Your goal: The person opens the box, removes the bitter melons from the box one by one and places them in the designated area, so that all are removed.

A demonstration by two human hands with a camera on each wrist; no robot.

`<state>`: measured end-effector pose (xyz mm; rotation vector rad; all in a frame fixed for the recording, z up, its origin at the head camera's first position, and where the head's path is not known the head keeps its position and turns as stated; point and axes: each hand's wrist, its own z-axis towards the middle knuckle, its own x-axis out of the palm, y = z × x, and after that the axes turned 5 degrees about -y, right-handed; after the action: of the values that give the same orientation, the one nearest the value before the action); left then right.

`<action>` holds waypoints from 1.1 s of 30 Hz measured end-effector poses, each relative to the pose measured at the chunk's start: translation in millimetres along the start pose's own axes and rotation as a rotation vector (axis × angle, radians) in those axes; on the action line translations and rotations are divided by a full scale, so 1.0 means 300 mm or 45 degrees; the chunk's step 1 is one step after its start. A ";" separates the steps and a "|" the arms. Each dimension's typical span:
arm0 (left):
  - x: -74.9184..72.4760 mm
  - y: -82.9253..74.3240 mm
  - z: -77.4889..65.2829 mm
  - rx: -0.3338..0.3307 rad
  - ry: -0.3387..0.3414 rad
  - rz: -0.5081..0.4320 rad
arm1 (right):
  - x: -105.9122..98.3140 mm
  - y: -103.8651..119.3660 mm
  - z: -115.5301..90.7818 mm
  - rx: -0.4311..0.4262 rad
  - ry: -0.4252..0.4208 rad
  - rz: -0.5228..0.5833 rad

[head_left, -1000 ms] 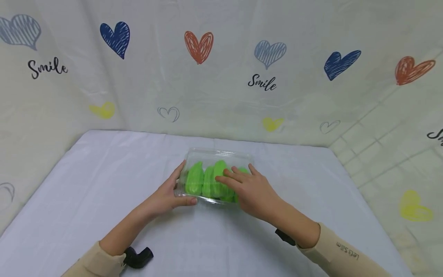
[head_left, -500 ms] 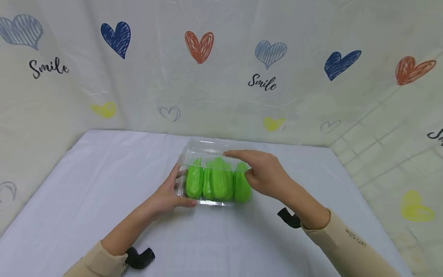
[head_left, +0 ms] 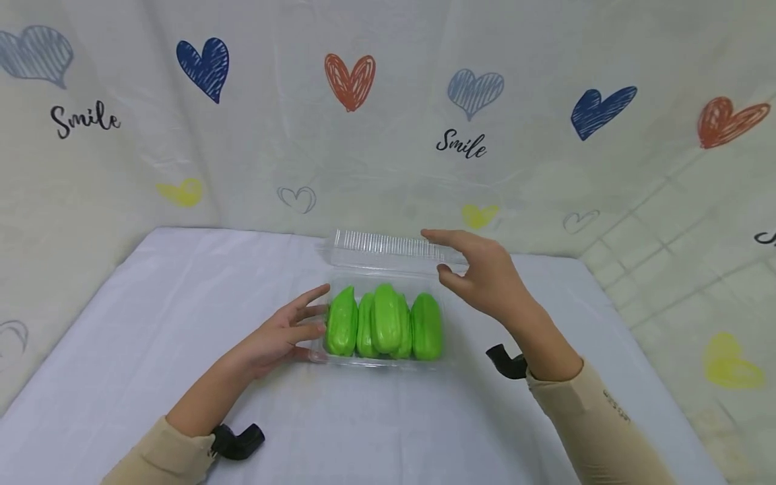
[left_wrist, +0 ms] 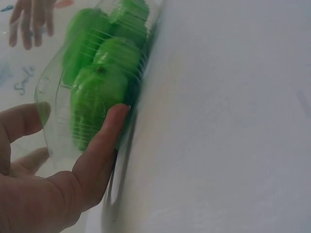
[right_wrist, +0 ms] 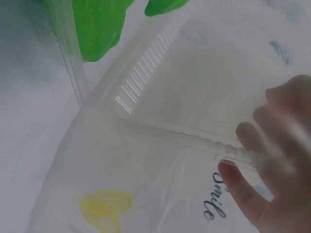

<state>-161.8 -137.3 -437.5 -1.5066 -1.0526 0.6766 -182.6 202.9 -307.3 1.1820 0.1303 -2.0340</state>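
A clear plastic hinged box (head_left: 382, 364) stands on the white-covered table with several bright green, ridged, elongated fruit-like pieces (head_left: 386, 318) inside. Its lid (head_left: 388, 246) is swung up and back toward the far edge. My left hand (head_left: 281, 337) is at the box's left side, fingers extended; in the left wrist view fingertips (left_wrist: 119, 114) touch the clear wall. My right hand (head_left: 485, 269) is at the lid's right end, thumb and fingers either side of its edge; the right wrist view shows fingers (right_wrist: 243, 191) at that edge, partly seen through plastic.
A white cloth (head_left: 364, 431) covers the table. Behind it hangs a pale curtain (head_left: 388, 155) printed with hearts and "Smile". Black curved pieces (head_left: 239, 442) are fixed at both wrists.
The lid has gone from lying over the green pieces to standing back, with my right hand rising and moving away along with it. My left thumb has left the box's front edge.
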 end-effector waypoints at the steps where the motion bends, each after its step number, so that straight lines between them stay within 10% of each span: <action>1: -0.001 -0.002 0.000 -0.006 0.003 0.006 | 0.000 -0.012 -0.003 0.034 -0.025 0.024; 18: -0.011 0.006 0.012 -0.014 0.020 0.042 | 0.051 -0.135 -0.082 0.448 -0.276 0.840; 33: -0.003 0.009 -0.001 -0.030 0.008 -0.002 | 0.144 -0.197 -0.128 0.600 -0.161 1.016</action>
<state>-161.1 -138.1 -440.3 -1.5269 -1.0602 0.6604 -206.8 236.7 -378.8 1.1183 -0.7992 -1.4333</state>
